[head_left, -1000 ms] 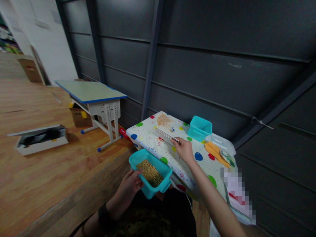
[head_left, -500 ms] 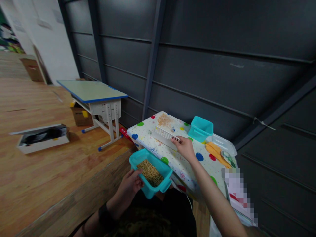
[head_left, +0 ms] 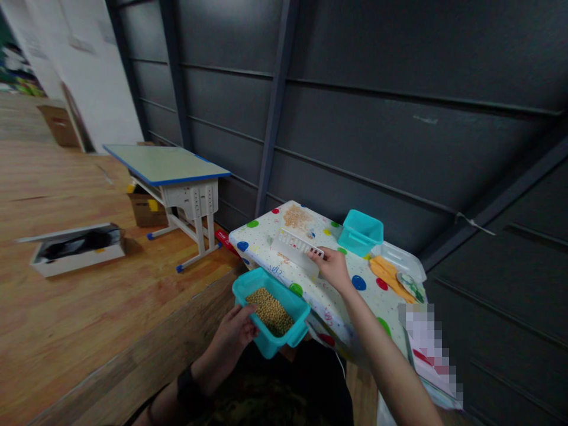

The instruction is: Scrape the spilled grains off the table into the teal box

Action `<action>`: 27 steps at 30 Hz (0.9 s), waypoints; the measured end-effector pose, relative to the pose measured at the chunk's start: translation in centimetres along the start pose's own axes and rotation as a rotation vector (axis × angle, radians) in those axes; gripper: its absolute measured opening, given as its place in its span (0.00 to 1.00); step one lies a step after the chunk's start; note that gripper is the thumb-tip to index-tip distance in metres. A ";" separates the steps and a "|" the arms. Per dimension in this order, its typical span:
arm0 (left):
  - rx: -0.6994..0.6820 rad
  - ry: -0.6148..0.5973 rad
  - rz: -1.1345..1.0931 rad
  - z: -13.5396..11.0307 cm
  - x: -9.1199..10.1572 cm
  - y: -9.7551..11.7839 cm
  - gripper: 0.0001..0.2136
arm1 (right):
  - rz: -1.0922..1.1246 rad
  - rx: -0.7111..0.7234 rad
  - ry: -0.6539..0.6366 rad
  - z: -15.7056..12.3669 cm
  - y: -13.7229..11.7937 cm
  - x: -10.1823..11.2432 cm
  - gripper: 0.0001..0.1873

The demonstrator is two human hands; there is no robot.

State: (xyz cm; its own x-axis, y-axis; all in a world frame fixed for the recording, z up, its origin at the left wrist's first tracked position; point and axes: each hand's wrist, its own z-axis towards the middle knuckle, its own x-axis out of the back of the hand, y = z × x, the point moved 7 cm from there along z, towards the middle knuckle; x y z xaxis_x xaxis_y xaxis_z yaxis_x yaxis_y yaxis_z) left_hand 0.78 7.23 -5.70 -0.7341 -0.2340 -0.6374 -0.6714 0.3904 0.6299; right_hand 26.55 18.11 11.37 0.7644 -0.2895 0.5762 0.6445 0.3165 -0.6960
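Note:
My left hand (head_left: pixel 234 336) grips the near rim of a teal plastic tub (head_left: pixel 248 294) filled with tan beans (head_left: pixel 270 310), held just below the front edge of a small table with a polka-dot cloth (head_left: pixel 310 287). My right hand (head_left: pixel 332 266) reaches over the cloth and is closed on one end of a white slotted plastic tray (head_left: pixel 295 247), which is tilted up off the table. A small heap of spilled tan beans (head_left: pixel 295 216) lies on the cloth beyond the tray.
A second, empty teal tub (head_left: pixel 359 232) stands at the table's back, beside a clear lid (head_left: pixel 397 255) and an orange cloth (head_left: pixel 388 272). A dark panelled wall (head_left: pixel 377 118) runs behind. To the left are a blue-edged desk (head_left: pixel 166 164) and an open white box (head_left: pixel 71 248) on a wooden floor.
My right hand has lifted and tilted the white tray, drawing it slightly toward me. The left hand and bean tub have stayed put.

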 end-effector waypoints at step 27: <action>-0.018 -0.010 0.043 -0.7 -0.7 0.6 0.20 | 0.024 0.005 -0.035 -0.6 -1.5 0.2 0.27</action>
State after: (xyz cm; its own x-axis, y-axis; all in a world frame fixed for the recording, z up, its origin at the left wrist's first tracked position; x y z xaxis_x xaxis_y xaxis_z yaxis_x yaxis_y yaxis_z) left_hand 0.82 6.95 -4.59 -0.7615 -0.2080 -0.6139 -0.6409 0.3836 0.6649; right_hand 25.73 17.01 12.33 0.7796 -0.2499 0.5743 0.6262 0.3271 -0.7078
